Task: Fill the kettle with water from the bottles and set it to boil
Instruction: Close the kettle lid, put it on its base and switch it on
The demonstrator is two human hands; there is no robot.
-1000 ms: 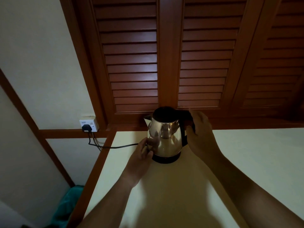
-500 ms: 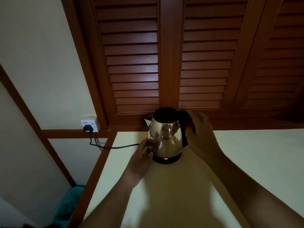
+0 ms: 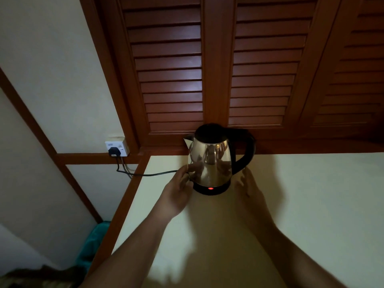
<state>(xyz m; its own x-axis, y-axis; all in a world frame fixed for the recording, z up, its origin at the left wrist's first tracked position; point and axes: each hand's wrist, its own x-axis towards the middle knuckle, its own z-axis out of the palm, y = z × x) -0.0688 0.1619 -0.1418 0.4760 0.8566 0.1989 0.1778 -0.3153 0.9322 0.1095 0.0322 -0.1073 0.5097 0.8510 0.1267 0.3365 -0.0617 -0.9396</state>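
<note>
head view, kettle on lit base, left hand fingers spread against it, right hand fingers spread beside

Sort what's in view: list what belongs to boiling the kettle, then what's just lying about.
Part of the job:
kettle
black base with red light
cord
plug in wall socket
left hand, by the kettle's side
right hand, open, off the handle

Just lying about:
teal cloth on the floor
louvred wooden doors
</note>
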